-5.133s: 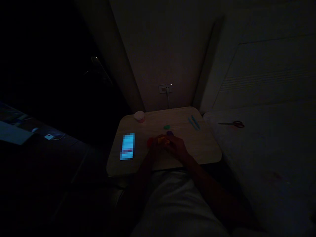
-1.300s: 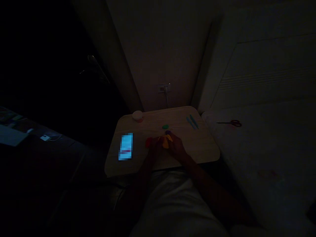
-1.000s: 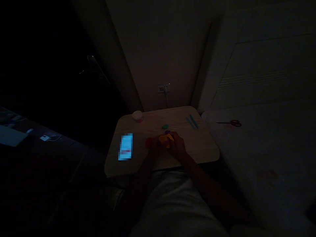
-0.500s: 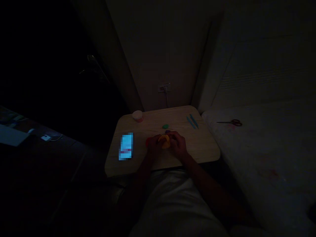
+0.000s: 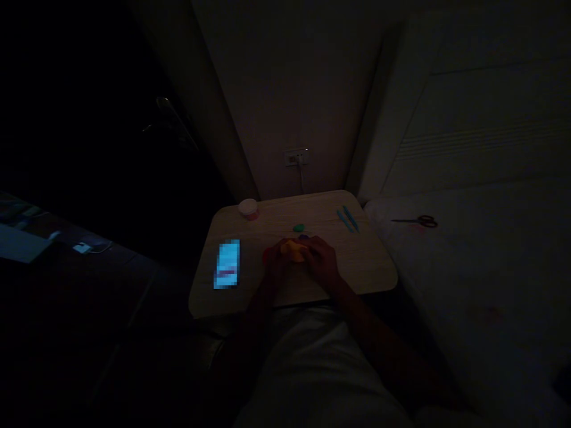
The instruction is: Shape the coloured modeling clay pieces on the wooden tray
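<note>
A soft orange piece of modelling clay (image 5: 294, 251) is held between my two hands above the small wooden table (image 5: 366, 261). My left hand (image 5: 276, 264) grips its left side, while my right hand (image 5: 325, 259) has its fingers closed on the right side. In this dim light the fingertips are hard to make out. A red lump (image 5: 266, 256) shows just left of my left hand, partly covered by it. Beyond the orange clay lie a dark bluish lump (image 5: 304, 236) and a small green lump (image 5: 298, 227).
A lidded tub (image 5: 248, 209) stands at the table's back left. Nearer sits a bright, pixelated phone-like screen (image 5: 227, 265). Slim blue tools (image 5: 348, 219) lie at the back right. Scissors (image 5: 419, 221) rest on the pale surface at right. A wall socket (image 5: 296, 157) holds a plug.
The orange clay, curled into a loop before, now looks flatter and wider across between my hands. My fingers have shifted on it slightly. The other things keep their places.
</note>
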Demonstrator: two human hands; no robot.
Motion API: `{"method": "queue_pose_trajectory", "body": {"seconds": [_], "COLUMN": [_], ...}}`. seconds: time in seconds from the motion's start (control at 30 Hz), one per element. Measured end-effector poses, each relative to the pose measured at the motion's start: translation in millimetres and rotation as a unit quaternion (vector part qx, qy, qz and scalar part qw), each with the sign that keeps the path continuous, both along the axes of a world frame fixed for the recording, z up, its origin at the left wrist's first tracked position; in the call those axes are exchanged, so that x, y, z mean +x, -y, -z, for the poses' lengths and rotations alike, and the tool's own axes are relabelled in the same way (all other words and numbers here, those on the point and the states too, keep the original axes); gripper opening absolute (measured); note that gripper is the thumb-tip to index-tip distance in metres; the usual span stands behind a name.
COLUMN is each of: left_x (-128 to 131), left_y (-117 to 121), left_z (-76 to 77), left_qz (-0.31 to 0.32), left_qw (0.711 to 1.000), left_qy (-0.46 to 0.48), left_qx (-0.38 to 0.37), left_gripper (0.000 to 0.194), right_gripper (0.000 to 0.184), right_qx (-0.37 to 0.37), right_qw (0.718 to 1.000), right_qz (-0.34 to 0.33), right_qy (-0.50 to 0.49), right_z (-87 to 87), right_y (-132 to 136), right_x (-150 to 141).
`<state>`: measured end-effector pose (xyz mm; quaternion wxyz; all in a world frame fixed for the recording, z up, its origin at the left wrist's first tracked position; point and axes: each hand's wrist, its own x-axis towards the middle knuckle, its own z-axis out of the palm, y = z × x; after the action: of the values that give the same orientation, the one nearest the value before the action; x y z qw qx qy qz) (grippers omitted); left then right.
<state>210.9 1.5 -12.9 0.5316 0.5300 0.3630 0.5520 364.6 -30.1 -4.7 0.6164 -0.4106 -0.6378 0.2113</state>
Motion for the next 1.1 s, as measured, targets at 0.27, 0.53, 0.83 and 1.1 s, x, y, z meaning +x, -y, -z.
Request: {"method": "queue_pose_trajectory", "body": {"seconds": [0.27, 0.53, 0.83, 1.1], "left_x": [6, 0, -1, -3], "left_y": [-4, 3, 5, 1], "left_z": [-0.9, -14.3, -20.3, -10.3], "left_qz": [-0.001, -0.071, -0.077, -0.046], "left_qw": [0.999, 0.982, 0.988, 0.995], "left_qy": [-0.038, -0.167, -0.135, -0.078], "left_qx": [0.006, 0.044, 0.002, 0.042], "left_gripper": [0.053, 0.030, 0.022, 0.032], "right_gripper": [0.021, 0.034, 0.017, 0.013], "right_qx": [0.021, -0.020, -0.010, -0.076], "right_qw": [1.000, 1.000, 0.998, 0.991], "right_qz": [0.013, 0.000, 0.025, 0.070], "right_qy": [-0.002, -0.007, 0.049, -0.086], "right_z": [0.7, -2.6, 0.6, 10.9], "right_y": [0, 3, 1, -2], "right_x": [2, 0, -1, 3]}}
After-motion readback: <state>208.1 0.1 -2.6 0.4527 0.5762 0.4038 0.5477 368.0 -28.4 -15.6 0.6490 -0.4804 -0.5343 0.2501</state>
